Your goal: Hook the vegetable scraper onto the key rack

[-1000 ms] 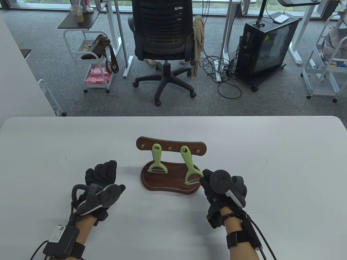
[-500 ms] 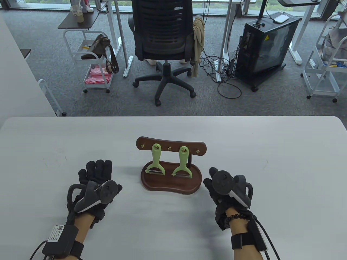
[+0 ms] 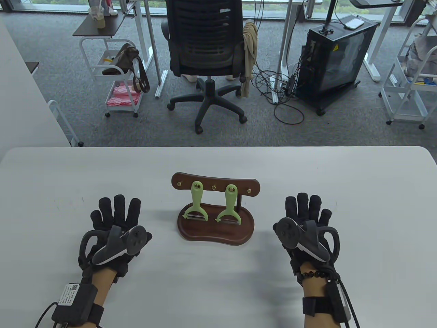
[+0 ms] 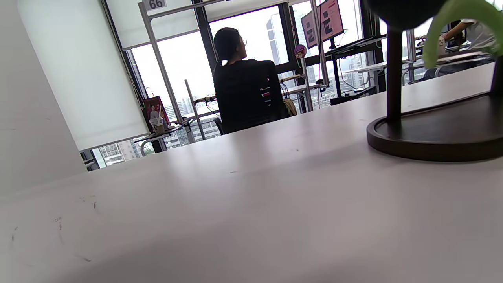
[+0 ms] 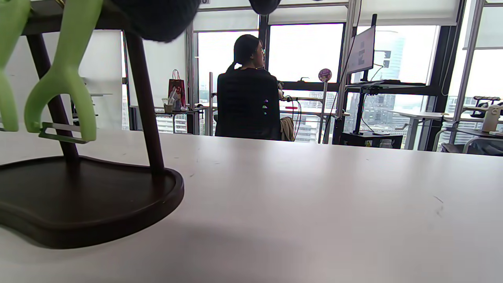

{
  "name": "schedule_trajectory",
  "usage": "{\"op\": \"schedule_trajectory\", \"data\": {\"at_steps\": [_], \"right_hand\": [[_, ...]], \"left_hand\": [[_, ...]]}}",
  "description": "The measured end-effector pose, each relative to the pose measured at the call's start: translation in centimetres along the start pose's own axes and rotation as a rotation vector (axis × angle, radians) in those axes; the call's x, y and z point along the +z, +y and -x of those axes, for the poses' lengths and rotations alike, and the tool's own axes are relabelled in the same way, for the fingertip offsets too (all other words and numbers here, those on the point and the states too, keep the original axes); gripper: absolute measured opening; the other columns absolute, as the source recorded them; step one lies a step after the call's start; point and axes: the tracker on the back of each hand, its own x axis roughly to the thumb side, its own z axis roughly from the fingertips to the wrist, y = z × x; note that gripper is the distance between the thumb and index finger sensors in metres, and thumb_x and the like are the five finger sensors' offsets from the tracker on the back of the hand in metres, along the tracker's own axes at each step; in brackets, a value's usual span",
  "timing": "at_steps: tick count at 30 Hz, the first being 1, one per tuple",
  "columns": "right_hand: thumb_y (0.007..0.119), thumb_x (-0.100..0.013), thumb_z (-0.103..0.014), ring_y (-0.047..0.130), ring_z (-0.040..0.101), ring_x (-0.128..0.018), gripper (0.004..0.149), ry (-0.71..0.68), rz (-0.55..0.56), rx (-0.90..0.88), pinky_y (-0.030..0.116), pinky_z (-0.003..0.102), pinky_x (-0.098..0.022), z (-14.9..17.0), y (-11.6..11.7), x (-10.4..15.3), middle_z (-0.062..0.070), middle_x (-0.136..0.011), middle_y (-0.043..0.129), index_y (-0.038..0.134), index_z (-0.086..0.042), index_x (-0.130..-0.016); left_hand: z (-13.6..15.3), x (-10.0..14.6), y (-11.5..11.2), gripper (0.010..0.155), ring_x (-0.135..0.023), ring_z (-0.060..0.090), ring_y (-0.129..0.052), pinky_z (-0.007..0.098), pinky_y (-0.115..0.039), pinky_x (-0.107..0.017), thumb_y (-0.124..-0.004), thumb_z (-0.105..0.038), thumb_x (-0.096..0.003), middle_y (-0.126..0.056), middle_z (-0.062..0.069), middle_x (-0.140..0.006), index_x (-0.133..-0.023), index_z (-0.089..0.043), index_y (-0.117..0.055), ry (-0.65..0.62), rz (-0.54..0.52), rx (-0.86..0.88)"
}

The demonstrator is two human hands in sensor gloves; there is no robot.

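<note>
A dark wooden key rack [image 3: 215,183] stands on its tray base [image 3: 215,234] at the table's middle. Two green vegetable scrapers hang from its brass hooks: one on the left [image 3: 196,203], one on the right [image 3: 230,205]. The right scraper also shows in the right wrist view [image 5: 63,82] hanging above the base [image 5: 90,204]. My left hand [image 3: 114,218] lies flat on the table left of the rack, fingers spread, holding nothing. My right hand [image 3: 305,215] lies flat right of the rack, fingers spread, holding nothing.
The white table [image 3: 218,280] ends at a far edge behind the rack. Beyond it stand an office chair [image 3: 205,51], a black cabinet [image 3: 336,58] and white trolleys [image 3: 116,78]. The rack's base shows in the left wrist view [image 4: 440,133].
My right hand let go of the right scraper, which swung to hang straight from its hook. Both hands drew back from the rack and spread flat on the table.
</note>
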Motion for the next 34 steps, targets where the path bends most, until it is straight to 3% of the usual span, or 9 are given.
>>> {"op": "schedule_trajectory", "data": {"at_steps": [9, 34], "right_hand": [[0.065, -0.058, -0.044, 0.017, 0.07, -0.096, 0.081, 0.005, -0.036, -0.031, 0.026, 0.086, -0.06, -0.1, 0.2, -0.1, 0.04, -0.114, 0.019, 0.031, 0.003, -0.114], [0.066, -0.058, -0.044, 0.02, 0.071, -0.096, 0.08, -0.012, -0.038, -0.024, 0.029, 0.086, -0.061, -1.1, 0.1, 0.0, 0.041, -0.113, 0.021, 0.033, 0.004, -0.114]], "left_hand": [[-0.4, 0.0, -0.2, 0.094, -0.104, 0.071, -0.025, 0.083, -0.034, -0.068, -0.059, -0.064, -0.0557, -0.017, 0.036, -0.118, -0.116, -0.011, -0.011, 0.003, -0.041, -0.053], [-0.5, 0.2, -0.9, 0.092, -0.106, 0.063, -0.045, 0.078, -0.045, -0.072, -0.063, -0.063, -0.0542, -0.033, 0.035, -0.118, -0.117, -0.008, -0.025, 0.001, -0.009, -0.027]]}}
